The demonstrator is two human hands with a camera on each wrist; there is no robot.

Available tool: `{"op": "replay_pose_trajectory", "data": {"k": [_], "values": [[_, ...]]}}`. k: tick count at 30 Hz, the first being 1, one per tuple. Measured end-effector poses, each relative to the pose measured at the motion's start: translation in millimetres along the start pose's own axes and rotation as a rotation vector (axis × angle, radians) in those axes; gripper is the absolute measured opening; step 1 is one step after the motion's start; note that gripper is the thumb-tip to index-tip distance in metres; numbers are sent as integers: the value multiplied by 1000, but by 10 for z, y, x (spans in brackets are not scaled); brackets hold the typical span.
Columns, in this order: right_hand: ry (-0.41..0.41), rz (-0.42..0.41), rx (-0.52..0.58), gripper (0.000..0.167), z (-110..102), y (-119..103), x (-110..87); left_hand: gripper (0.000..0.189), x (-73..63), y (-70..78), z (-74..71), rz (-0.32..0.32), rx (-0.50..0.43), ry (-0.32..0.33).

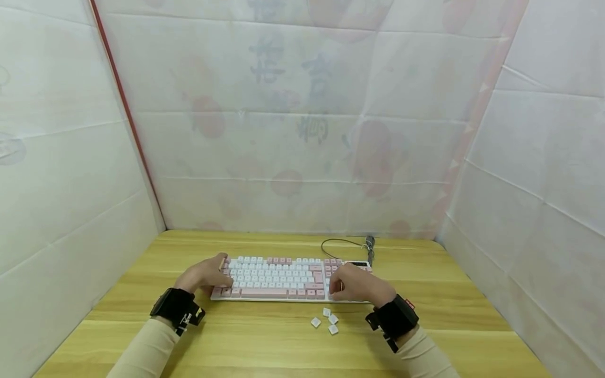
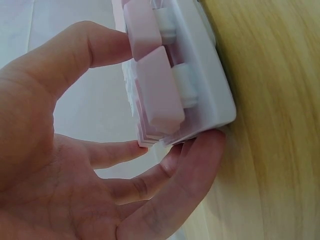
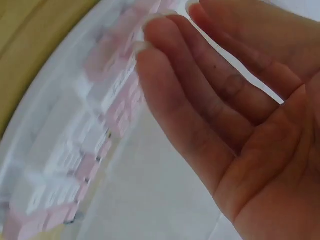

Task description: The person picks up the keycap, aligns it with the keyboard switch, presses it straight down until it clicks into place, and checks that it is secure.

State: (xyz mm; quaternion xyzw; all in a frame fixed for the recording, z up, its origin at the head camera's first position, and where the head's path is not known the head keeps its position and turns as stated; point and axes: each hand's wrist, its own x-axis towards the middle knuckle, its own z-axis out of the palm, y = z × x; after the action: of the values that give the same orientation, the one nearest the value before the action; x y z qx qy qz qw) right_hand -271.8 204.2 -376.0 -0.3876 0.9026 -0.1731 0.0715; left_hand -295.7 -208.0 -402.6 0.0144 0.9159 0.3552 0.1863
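A pink and white keyboard (image 1: 264,292) lies flat on the wooden table. My left hand (image 1: 203,274) grips its left end; in the left wrist view the thumb touches a pink key (image 2: 145,27) while other fingers curl against the rear edge of the case. My right hand (image 1: 361,286) is bent over the number pad, thumb and fingers drawn together low near its keys. The right wrist view shows bent fingers (image 3: 175,100) beside the keyboard, but the thumb's tip is cut off, so anything pinched there is hidden. Several loose white keycaps (image 1: 315,322) lie in front of the keyboard.
A dark cable (image 1: 370,245), partly bundled, runs behind the keyboard's right end. The table (image 1: 246,341) is enclosed by a back sheet (image 1: 293,157) with faint printing and pale sheets on both sides. Black straps (image 1: 176,307) sit on both wrists.
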Motion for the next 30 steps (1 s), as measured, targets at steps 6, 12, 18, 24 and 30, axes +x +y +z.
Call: {"op": "replay_pose_trajectory", "data": {"k": [6, 12, 18, 24, 30], "values": [[-25, 17, -33, 7, 159, -154, 77, 105, 15, 4, -13, 1, 4, 2], [-24, 50, -108, 10, 304, -240, 112, 105, 16, -4, -5, 3, -7, 0], [-30, 6, -98, 11, 340, -260, 125, 105, 5, -10, 3, 4, -6, -3], [-53, 20, 19, 11, 264, -210, 102, 105, 25, 6, -3, 5, 9, 4], [-44, -3, 37, 22, 191, -140, 65, 106, 17, -6, 14, -7, 11, 2]]}}
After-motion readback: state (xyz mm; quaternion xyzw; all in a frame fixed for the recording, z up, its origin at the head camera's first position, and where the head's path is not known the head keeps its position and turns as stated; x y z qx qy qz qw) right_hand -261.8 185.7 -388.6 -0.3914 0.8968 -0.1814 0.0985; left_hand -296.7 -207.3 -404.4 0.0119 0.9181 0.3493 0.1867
